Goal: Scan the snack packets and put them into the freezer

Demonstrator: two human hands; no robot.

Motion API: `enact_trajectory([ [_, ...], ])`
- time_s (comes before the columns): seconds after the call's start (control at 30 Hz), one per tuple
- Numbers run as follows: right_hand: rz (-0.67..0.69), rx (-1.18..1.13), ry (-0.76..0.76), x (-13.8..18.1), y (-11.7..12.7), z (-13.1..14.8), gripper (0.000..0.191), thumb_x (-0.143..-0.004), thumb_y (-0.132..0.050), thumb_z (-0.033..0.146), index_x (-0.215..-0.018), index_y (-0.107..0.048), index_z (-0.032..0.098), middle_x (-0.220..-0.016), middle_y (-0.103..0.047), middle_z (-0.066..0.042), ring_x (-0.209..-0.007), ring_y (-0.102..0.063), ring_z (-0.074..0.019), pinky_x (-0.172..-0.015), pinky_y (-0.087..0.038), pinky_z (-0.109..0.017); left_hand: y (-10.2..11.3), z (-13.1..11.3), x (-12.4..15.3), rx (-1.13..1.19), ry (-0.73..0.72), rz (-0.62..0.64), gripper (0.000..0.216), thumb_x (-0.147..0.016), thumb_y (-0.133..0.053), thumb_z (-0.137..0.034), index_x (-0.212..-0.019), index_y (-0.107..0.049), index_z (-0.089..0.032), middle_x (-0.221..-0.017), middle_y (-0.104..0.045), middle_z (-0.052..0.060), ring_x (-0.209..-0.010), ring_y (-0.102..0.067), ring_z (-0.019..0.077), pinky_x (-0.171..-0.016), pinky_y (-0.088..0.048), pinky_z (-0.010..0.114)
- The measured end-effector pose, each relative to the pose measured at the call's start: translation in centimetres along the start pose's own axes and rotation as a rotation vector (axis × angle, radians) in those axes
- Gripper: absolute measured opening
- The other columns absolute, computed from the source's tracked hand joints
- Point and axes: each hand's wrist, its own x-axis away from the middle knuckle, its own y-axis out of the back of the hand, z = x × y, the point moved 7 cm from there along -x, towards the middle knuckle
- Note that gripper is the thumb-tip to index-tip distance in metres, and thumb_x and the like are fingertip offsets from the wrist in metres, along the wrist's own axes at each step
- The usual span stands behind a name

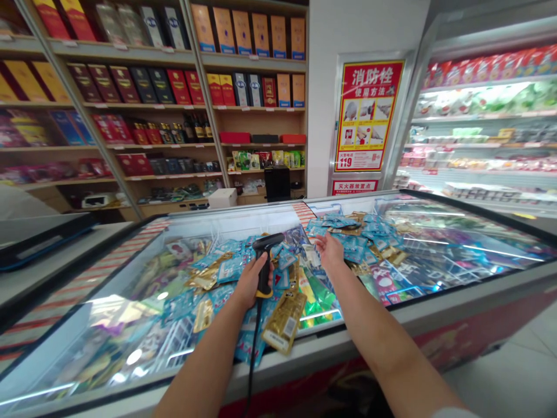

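My left hand [252, 280] is wrapped round the grip of a black and yellow barcode scanner [264, 278], its head tilted up to the right and its cable hanging down. Under and around it lies a spread of blue and gold foil packets [231, 268] on the freezer's glass top. A larger gold packet [285, 320], with a barcode label facing up, rests at the front edge. My right hand [331, 251] reaches beside another pile of blue packets [350, 247]. Its fingers look apart, and I see nothing held in them.
The chest freezer [369, 331] stretches across the front, with goods under its glass. Behind it are shelves of boxes [255, 90] and a white box [223, 198]. A flat black device [52, 238] is at left. A lit refrigerated case [487, 128] stands at right.
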Motion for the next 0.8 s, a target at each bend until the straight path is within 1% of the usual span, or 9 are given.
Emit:
enact_trajectory([
  [0.07,0.134,0.224,-0.021,0.7,-1.0,-0.8,0.013,-0.081,-0.062,0.031,-0.075,-0.057,0.020,-0.066,-0.068,0.000,-0.045,-0.055,-0.0106,-0.041,-0.041,-0.021,-0.1,0.0,0.0,0.000,0.004,0.002,0.051,-0.068,-0.074,-0.064,-0.071,-0.060,-0.015,-0.052,-0.056,-0.001,-0.041,-0.050,0.0100,-0.040,-0.037,0.021],
  [0.13,0.303,0.506,0.076,1.5,-2.3,-1.2,0.020,-0.079,-0.066,0.034,-0.066,-0.061,0.019,-0.061,-0.066,0.001,-0.044,-0.052,-0.0110,-0.043,-0.036,-0.022,-0.1,0.0,0.1,-0.004,0.000,0.002,0.051,-0.068,-0.073,-0.065,-0.071,-0.060,-0.015,-0.051,-0.056,-0.001,-0.041,-0.049,0.0100,-0.040,-0.037,0.021],
  [0.23,0.519,0.854,0.294,3.0,-3.9,-1.9,0.030,-0.074,-0.074,0.038,-0.053,-0.062,0.021,-0.052,-0.060,0.002,-0.053,-0.056,-0.0143,-0.052,-0.038,-0.023,0.0,0.0,0.1,-0.010,-0.006,-0.005,0.051,-0.068,-0.073,-0.064,-0.071,-0.060,-0.016,-0.052,-0.056,-0.001,-0.041,-0.050,0.0101,-0.040,-0.038,0.021],
  [0.3,0.573,0.958,0.347,3.6,-4.3,-2.6,0.024,-0.067,-0.081,0.037,-0.054,-0.066,0.022,-0.054,-0.062,0.002,-0.060,-0.060,-0.0169,-0.058,-0.040,-0.025,0.0,0.0,0.0,-0.015,-0.004,-0.004,0.051,-0.069,-0.073,-0.064,-0.071,-0.060,-0.016,-0.051,-0.056,-0.001,-0.041,-0.050,0.0101,-0.041,-0.038,0.021],
  [0.37,0.557,0.966,0.347,3.8,-4.3,-3.0,0.019,-0.058,-0.086,0.032,-0.062,-0.070,0.023,-0.062,-0.067,0.002,-0.064,-0.061,-0.0179,-0.062,-0.042,-0.026,0.0,0.1,0.0,-0.019,0.000,-0.001,0.050,-0.070,-0.072,-0.064,-0.070,-0.060,-0.015,-0.051,-0.056,-0.001,-0.040,-0.049,0.0100,-0.040,-0.037,0.021],
  [0.43,0.528,0.921,0.328,3.7,-4.2,-3.1,0.019,-0.056,-0.085,0.027,-0.067,-0.070,0.022,-0.065,-0.067,0.002,-0.064,-0.060,-0.0170,-0.063,-0.043,-0.026,0.0,0.1,-0.1,-0.017,-0.001,0.000,0.050,-0.070,-0.072,-0.064,-0.069,-0.060,-0.015,-0.051,-0.056,-0.001,-0.040,-0.049,0.0100,-0.040,-0.037,0.021],
  [0.53,0.444,0.846,0.328,3.1,-3.8,-1.9,0.010,-0.064,-0.076,0.022,-0.071,-0.069,0.020,-0.060,-0.063,0.005,-0.059,-0.057,-0.0153,-0.062,-0.042,-0.025,0.1,0.1,-0.1,-0.016,-0.001,-0.001,0.051,-0.068,-0.072,-0.065,-0.069,-0.060,-0.015,-0.051,-0.056,-0.001,-0.040,-0.049,0.0102,-0.040,-0.038,0.022],
  [0.7,0.267,0.735,0.548,2.3,-2.8,2.6,0.010,-0.072,-0.069,0.023,-0.081,-0.070,0.021,-0.070,-0.066,0.002,-0.067,-0.058,-0.0173,-0.071,-0.044,-0.028,0.0,0.1,-0.1,-0.008,-0.006,0.002,0.051,-0.068,-0.073,-0.065,-0.071,-0.061,-0.016,-0.053,-0.057,-0.001,-0.040,-0.048,0.0099,-0.040,-0.037,0.022],
  [0.8,0.268,0.797,0.552,1.8,-2.4,2.5,0.009,-0.070,-0.070,0.016,-0.076,-0.068,0.023,-0.070,-0.065,0.002,-0.069,-0.058,-0.0176,-0.074,-0.044,-0.028,0.1,0.0,0.0,0.001,-0.007,-0.006,0.050,-0.067,-0.074,-0.064,-0.073,-0.061,-0.016,-0.054,-0.058,0.000,-0.041,-0.048,0.0096,-0.041,-0.038,0.022],
])
